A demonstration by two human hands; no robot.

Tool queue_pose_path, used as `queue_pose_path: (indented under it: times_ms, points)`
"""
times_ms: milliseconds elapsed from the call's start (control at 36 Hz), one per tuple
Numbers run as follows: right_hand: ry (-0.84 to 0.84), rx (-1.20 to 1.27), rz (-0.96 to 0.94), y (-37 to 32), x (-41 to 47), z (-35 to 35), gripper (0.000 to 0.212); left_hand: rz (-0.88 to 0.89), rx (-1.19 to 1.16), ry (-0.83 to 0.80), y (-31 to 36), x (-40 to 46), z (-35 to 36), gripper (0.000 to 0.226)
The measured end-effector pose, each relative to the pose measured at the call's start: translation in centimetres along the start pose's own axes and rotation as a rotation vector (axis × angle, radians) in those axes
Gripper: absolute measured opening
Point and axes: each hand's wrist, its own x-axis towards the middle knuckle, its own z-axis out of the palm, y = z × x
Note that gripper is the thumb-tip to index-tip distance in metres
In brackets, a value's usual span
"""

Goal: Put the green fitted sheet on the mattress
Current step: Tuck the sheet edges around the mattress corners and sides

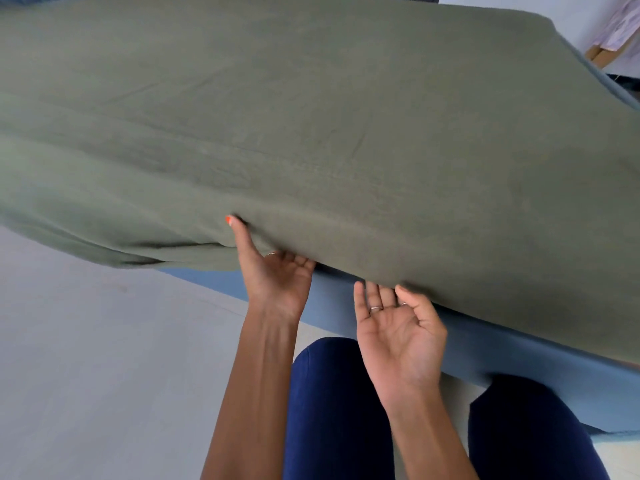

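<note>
Mostly on: green fitted sheet (311,133) covers the mattress top, hem hanging loose at 7 o'clock. Left hand (277,278) has its fingers tucked under the hem, thumb on the fabric; right hand (398,327) is palm-up, spread, holding nothing. Best move: hook both under the edge, pull down and tuck over the blue bed base (519,348). Pale floor (104,341) at 8, clutter at 2.

Surroundings: floor, bed base, far corner items.
Pale grey floor (86,358) at left; blue bed base (519,351) along near edge; brown cardboard piece (597,55) and pale hanging cloth (620,26) upper right.
</note>
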Motion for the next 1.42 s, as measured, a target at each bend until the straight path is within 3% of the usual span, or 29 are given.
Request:
queue_pose_path:
  times_ms: [111, 278, 389, 500, 778, 1000, 1222, 1333, 1417]
  points:
    - [0.004, -0.03, 0.006, 0.4, 0.3, -0.4, 0.009, 0.048, 0.056, -0.079, -0.1, 1.5, 0.7, 0.075]
    - [0.108, -0.168, 0.122, 2.9, -0.5, -0.4, 0.039, -0.063, 0.155, -0.085, 0.9, 2.0, -0.2, 0.084]
    - [0.069, -0.326, 0.168, 4.4, -1.5, -0.1, 0.037, -0.114, 0.39, 0.037, 2.5, 1.8, -0.9, 0.086]
    - [0.041, -0.436, 0.162, 5.2, -1.9, 0.2, 0.032, 0.034, 0.731, 0.234, 4.5, 1.6, -2.9, 0.074]
    - [0.026, -0.568, 0.182, 6.5, -2.1, 0.4, 0.03, 0.076, 0.287, 0.397, 5.4, 3.9, -6.5, 0.026]
    - [0.015, -0.626, 0.169, 6.9, -2.1, 0.5, 0.028, 0.226, 0.273, 0.421, 6.7, 5.0, -4.8, 0.009]
    - [-0.028, -0.7, 0.158, 8.1, -1.4, 1.8, 0.024, 0.147, 0.285, 0.236, 9.2, 3.8, -4.3, 0.027]
    - [-0.028, -0.737, 0.156, 8.3, -1.3, 1.7, 0.024, 0.083, 0.46, 0.232, 10.5, 3.6, -3.3, 0.071]
    - [-0.028, -0.766, 0.155, 8.7, -0.9, 1.4, 0.024, 0.117, 0.594, 0.236, 11.3, 4.1, -2.8, 0.089]
